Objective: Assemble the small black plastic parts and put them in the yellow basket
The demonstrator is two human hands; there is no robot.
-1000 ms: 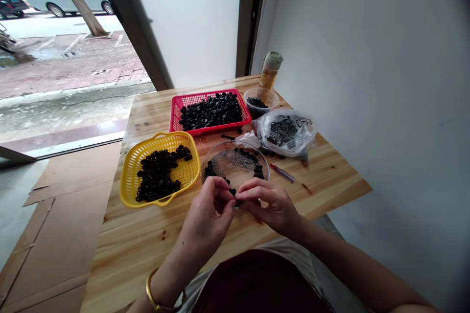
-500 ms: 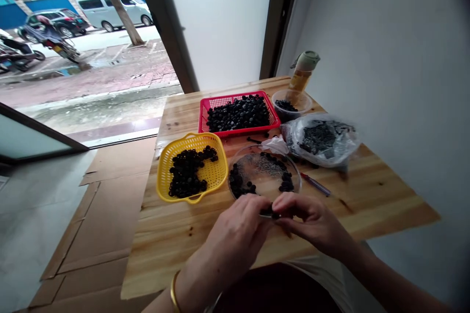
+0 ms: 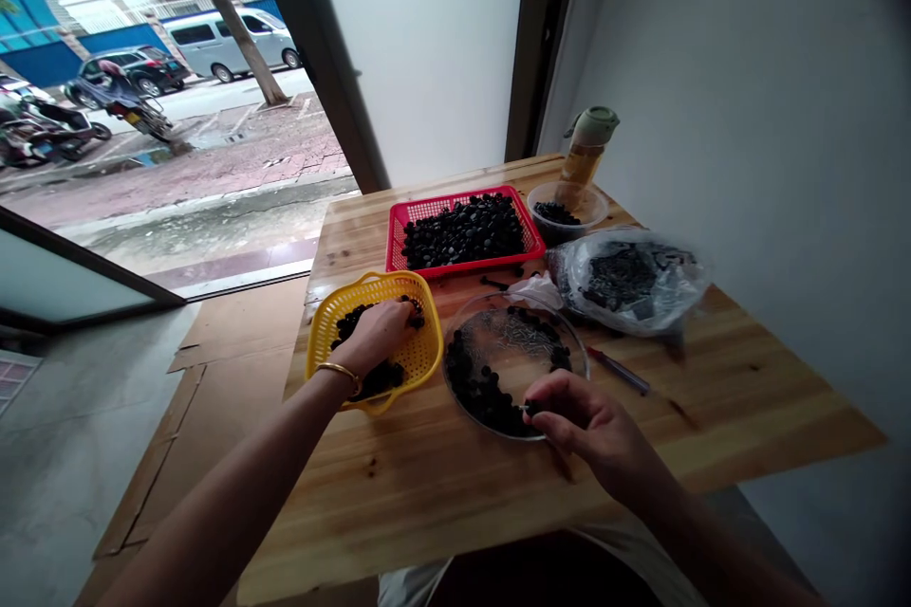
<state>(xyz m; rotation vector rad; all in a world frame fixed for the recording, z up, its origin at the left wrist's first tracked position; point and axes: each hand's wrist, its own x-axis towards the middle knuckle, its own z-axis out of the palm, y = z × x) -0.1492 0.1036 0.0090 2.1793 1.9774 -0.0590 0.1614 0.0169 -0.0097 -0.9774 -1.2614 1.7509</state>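
My left hand [image 3: 382, 332] reaches down into the yellow basket [image 3: 432, 356], over the small black round parts [image 3: 381, 379] in it. Its fingertips are hidden among the pieces, so whether it grips one does not show. Above the near right edge of the clear round tray [image 3: 455, 398], my right hand [image 3: 587, 427] pinches a small black piece [image 3: 530, 408] with a thin light tip pointing left. Black pieces [image 3: 491, 403] lie around the tray's rim, with thin metallic bits [image 3: 523, 332] toward its far side.
Behind stand a red basket [image 3: 466, 271] of black pieces, a clear tub [image 3: 562, 228] and a bottle [image 3: 589, 147]. To the right are a plastic bag [image 3: 661, 303] of dark parts and a red-tipped tool [image 3: 622, 372].
My left hand has left my right hand and moved left into the yellow basket. My right hand stays over the tray's near edge. The view has shifted slightly.
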